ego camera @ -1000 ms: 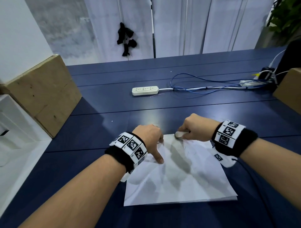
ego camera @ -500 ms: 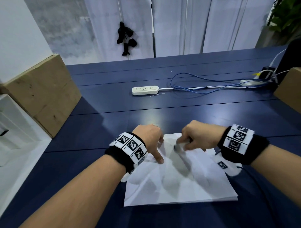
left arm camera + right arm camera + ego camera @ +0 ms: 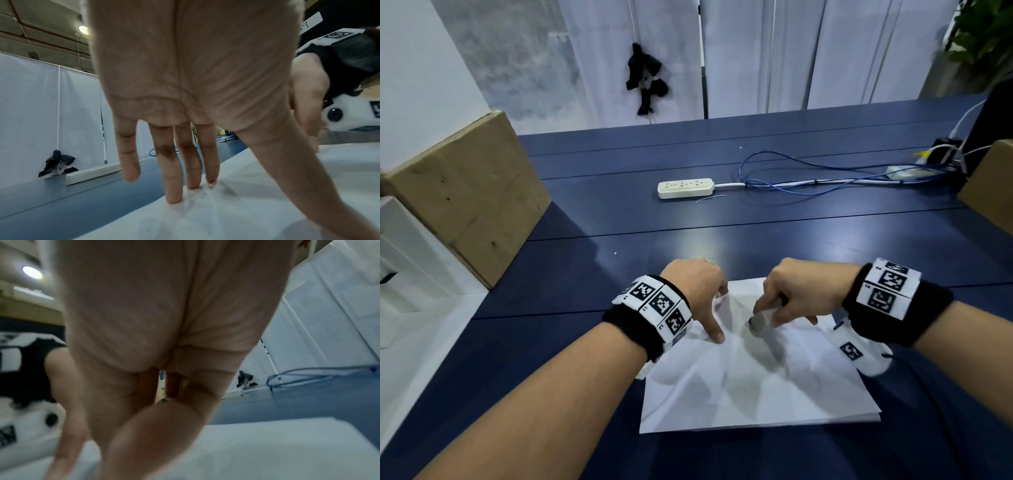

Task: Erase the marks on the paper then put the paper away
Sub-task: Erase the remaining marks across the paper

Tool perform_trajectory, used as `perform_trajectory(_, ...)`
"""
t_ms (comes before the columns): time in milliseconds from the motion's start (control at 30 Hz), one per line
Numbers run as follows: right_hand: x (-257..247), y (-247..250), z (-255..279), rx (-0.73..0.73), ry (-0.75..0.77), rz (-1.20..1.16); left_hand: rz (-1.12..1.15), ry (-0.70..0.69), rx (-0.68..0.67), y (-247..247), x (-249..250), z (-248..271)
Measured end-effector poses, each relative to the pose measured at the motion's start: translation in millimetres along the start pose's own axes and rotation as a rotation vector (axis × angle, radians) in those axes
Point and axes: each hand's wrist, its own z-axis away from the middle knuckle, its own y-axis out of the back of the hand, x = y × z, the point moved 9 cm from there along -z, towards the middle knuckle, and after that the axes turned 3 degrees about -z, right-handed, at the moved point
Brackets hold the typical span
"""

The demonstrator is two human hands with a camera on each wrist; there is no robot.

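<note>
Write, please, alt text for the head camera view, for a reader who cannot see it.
Two hands work on a white paper on a dark blue table: the left hand presses it flat with spread fingers, the right hand holds a small grey eraser against it. A white power strip lies farther back.

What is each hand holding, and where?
Right hand pinches a small grey-white eraser by its upper end. Left hand holds nothing; straight fingers press the white paper sheet.

White creased paper [image 3: 750, 383] lying flat on the near part of the dark blue counter [image 3: 756, 219], slightly skewed, far edge under fingertips, small grey-white eraser [image 3: 757, 321] standing on its far middle, tip touching the sheet
</note>
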Motion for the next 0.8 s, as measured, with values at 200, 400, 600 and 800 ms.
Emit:
perform_trajectory(200, 27, 35, -7, 0.259, -0.124, 0.096, -0.012, -0.023, 0.000, 0, 3, 0)
perform_trajectory(400, 8, -1, 4, -0.017, -0.041, -0.044, -0.013, -0.022, -0.009, -1, 1, -1)
perform_trajectory(600, 25, 37, -5, 0.276, -0.162, 0.111, -0.008, -0.028, -0.008, -2, 2, 1)
perform_trajectory(800, 4, -2, 7, -0.014, -0.032, -0.030, -0.025, -0.019, -0.013, -3, 1, -1)
